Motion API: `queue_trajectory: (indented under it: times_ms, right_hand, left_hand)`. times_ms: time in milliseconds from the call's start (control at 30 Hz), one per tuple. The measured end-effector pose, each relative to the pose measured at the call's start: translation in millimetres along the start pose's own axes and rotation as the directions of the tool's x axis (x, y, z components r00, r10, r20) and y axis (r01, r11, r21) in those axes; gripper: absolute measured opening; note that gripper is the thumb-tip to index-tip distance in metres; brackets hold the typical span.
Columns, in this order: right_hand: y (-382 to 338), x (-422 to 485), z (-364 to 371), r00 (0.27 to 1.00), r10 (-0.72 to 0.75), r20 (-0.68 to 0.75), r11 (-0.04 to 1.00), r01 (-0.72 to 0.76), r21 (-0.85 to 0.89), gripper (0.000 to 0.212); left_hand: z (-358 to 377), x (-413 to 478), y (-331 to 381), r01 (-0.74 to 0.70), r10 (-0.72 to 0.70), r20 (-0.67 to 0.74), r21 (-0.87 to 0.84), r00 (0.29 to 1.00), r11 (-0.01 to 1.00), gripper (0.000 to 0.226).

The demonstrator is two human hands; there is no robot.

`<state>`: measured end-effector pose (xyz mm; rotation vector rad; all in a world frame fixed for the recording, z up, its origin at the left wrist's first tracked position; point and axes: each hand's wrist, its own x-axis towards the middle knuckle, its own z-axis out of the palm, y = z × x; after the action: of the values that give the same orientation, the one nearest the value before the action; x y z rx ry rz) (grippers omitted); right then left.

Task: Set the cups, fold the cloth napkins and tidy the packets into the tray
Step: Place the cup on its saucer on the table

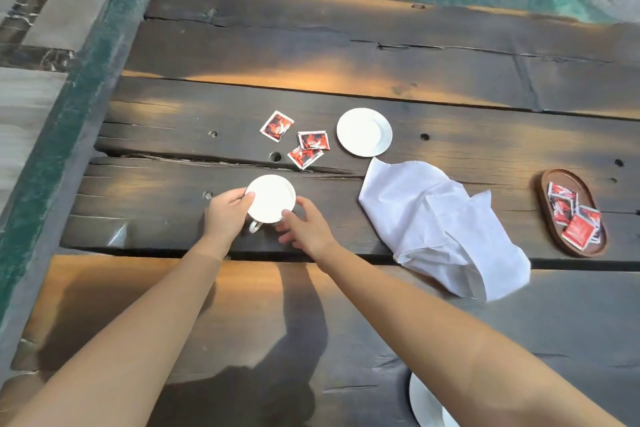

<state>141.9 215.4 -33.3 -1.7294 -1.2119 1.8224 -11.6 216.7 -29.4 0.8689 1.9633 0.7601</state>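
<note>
While left hand (225, 215) and right hand (304, 229) clasp the cup (272, 198), its handle (255, 226) points at the person. Left is nearer.

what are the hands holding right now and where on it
The left hand and right hand both hold the white cup, fingers curled on opposite sides at its rim; its handle is free.
</note>
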Motion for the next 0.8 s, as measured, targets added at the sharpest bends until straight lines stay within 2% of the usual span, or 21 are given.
queue_trajectory:
  times_ms: [100,200,400,500,633,800]
  right_hand:
    - [-2,1,3,1.0,-0.017,0.0,1.0,0.017,-0.003,0.044]
    - [-4,2,4,1.0,-0.026,-0.016,1.0,0.026,0.011,0.043]
    - [-8,4,-7,0.994,-0.055,-0.098,0.997,0.06,0.041,0.045]
    - [-19,8,-31,0.978,-0.118,-0.172,0.989,0.132,0.071,0.041]
    - [-40,24,-80,0.94,-0.211,-0.268,0.975,0.223,0.014,0.028]
    - [-56,49,-137,0.912,-0.203,-0.356,0.978,0.21,-0.018,0.024]
  left_hand:
    - [2,3,-2,-0.02,0.019,0.014,0.035,1.0,0.999,0.023]
    - [2,2,-1,0.006,-0.006,0.019,-0.008,1.0,1.0,0.015]
    - [10,-7,16,0.007,-0.004,0.042,-0.079,0.999,0.997,0.013]
    - [25,-1,43,0.015,-0.011,0.041,-0.111,0.999,0.994,0.025]
    - [59,12,86,-0.009,0.029,0.111,-0.179,0.993,0.984,0.012]
    - [107,30,128,-0.015,0.058,0.184,-0.225,0.981,0.974,0.013]
